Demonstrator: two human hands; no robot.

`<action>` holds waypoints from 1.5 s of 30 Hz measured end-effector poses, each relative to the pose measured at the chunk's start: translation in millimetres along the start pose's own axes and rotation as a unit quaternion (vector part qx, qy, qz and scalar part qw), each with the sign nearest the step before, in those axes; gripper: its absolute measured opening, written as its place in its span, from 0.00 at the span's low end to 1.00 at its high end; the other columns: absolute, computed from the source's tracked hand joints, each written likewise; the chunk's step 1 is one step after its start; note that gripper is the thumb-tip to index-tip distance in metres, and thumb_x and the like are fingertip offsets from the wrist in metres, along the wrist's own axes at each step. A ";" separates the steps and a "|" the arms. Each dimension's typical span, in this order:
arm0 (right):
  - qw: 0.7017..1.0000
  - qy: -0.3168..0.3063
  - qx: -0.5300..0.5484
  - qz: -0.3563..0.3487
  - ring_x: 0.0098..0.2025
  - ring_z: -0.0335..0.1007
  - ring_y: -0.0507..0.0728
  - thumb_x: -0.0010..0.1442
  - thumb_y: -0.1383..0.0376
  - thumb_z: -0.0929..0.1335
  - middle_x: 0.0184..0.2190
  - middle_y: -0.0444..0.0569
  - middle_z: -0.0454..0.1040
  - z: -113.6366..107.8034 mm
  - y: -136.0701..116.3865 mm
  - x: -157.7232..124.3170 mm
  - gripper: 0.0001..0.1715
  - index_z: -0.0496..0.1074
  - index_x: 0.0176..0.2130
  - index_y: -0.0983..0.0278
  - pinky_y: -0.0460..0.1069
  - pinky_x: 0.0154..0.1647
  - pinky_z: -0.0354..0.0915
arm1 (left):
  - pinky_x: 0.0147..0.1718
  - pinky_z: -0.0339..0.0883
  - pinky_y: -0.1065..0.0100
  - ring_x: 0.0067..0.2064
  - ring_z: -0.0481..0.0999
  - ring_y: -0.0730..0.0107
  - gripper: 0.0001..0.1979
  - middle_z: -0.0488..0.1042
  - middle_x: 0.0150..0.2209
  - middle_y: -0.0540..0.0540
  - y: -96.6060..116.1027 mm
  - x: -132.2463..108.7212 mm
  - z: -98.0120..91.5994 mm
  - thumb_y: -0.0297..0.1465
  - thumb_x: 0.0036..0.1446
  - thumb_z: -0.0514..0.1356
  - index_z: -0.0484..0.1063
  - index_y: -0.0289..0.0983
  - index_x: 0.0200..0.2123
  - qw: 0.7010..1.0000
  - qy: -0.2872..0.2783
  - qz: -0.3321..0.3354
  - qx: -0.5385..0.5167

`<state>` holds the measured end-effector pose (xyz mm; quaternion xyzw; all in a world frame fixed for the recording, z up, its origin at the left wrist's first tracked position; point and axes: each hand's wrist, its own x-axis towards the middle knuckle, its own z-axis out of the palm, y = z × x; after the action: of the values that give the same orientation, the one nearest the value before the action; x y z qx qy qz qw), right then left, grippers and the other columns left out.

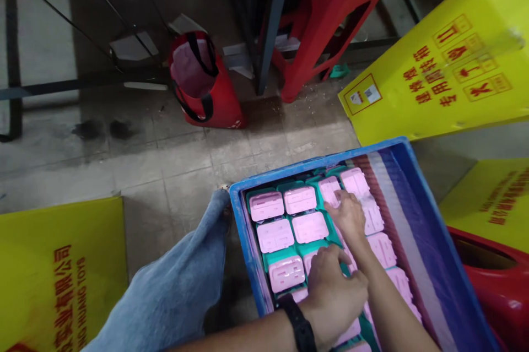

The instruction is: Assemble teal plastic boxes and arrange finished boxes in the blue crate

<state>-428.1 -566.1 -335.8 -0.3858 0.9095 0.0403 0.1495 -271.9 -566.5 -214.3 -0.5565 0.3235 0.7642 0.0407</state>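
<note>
Both hands in blue crate (239, 203), left hand (333, 291) and right hand (349, 214) seemingly pressing pink parts (275, 235), grips unclear

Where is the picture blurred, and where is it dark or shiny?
Head view: the yellow board at upper right is smeared at its far edge; both hands look slightly soft; the top left background is dim; the blue crate wall shows pale glare.

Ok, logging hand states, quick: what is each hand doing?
Left hand: curled on the pink pieces, grip unclear.
Right hand: fingers down on them, holding nothing visible.
</note>
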 end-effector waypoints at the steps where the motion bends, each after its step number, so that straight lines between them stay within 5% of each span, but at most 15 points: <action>1: 1.000 -0.003 -0.003 0.000 0.49 0.73 0.69 0.59 0.61 0.70 0.48 0.61 0.76 -1.3 -0.1 -0.2 0.23 0.73 0.52 0.68 0.58 0.49 0.67 | 0.35 0.64 0.67 0.40 0.72 0.62 0.11 0.72 0.34 0.49 -2.1 1.1 1.1 0.25 0.46 0.65 0.70 0.40 0.34 1.000 -0.003 0.002 -0.003; 12: 1.000 0.016 -0.013 0.021 0.49 0.72 0.70 0.60 0.60 0.71 0.46 0.63 0.76 3.1 -5.3 -5.5 0.23 0.72 0.52 0.70 0.58 0.50 0.66 | 0.34 0.64 0.69 0.40 0.72 0.63 0.08 0.72 0.33 0.49 -5.4 2.2 1.9 0.26 0.47 0.65 0.71 0.40 0.33 1.000 -0.014 0.003 0.012; 22: 0.996 0.075 0.031 0.031 0.47 0.71 0.72 0.55 0.58 0.70 0.43 0.64 0.76 15.3 6.3 -1.1 0.22 0.72 0.46 0.68 0.62 0.51 0.67 | 0.45 0.65 0.62 0.47 0.74 0.57 0.11 0.74 0.42 0.46 19.4 -8.6 -5.9 0.22 0.48 0.62 0.72 0.39 0.36 0.994 -0.033 -0.045 0.098; 29: 0.989 0.110 0.095 -0.024 0.45 0.71 0.70 0.58 0.55 0.67 0.40 0.61 0.76 24.8 19.4 4.0 0.19 0.73 0.44 0.65 0.62 0.50 0.68 | 0.49 0.66 0.60 0.51 0.74 0.56 0.11 0.75 0.46 0.46 11.8 -7.6 -2.7 0.23 0.49 0.62 0.72 0.39 0.38 0.993 -0.035 -0.039 0.102; 36: 0.979 0.137 0.138 -0.067 0.52 0.71 0.73 0.65 0.44 0.63 0.47 0.67 0.77 19.8 26.4 -19.0 0.35 0.74 0.53 0.70 0.67 0.55 0.67 | 0.54 0.69 0.58 0.54 0.76 0.54 0.12 0.77 0.50 0.43 17.0 -13.1 -4.2 0.26 0.50 0.62 0.75 0.38 0.40 0.983 -0.069 -0.017 0.170; 39: 0.975 0.143 0.156 -0.064 0.53 0.72 0.71 0.68 0.46 0.61 0.49 0.64 0.76 10.5 30.1 -64.5 0.32 0.73 0.55 0.67 0.67 0.57 0.68 | 0.51 0.72 0.56 0.52 0.78 0.50 0.12 0.79 0.48 0.40 21.0 -22.8 -10.7 0.27 0.51 0.62 0.77 0.37 0.41 0.938 -0.162 0.043 0.304; 42: 0.972 0.159 0.168 -0.044 0.55 0.72 0.71 0.69 0.46 0.60 0.52 0.62 0.75 -5.9 48.7 -131.0 0.30 0.73 0.55 0.64 0.67 0.57 0.69 | 0.49 0.75 0.53 0.52 0.78 0.43 0.16 0.79 0.50 0.35 20.9 -31.6 -17.1 0.31 0.55 0.62 0.78 0.35 0.46 0.835 -0.249 0.141 0.469; 45: 0.969 0.192 0.156 -0.003 0.55 0.73 0.74 0.68 0.45 0.61 0.53 0.65 0.74 -25.8 89.1 -214.0 0.31 0.73 0.54 0.64 0.70 0.57 0.69 | 0.48 0.76 0.52 0.53 0.78 0.42 0.17 0.78 0.51 0.32 19.5 -28.8 -20.5 0.32 0.57 0.60 0.77 0.33 0.49 0.752 -0.240 0.207 0.577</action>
<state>-357.2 -361.1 -250.2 -0.3610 0.9150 -0.1778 0.0304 -252.4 -584.3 -183.8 -0.1442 0.7903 0.5302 0.2712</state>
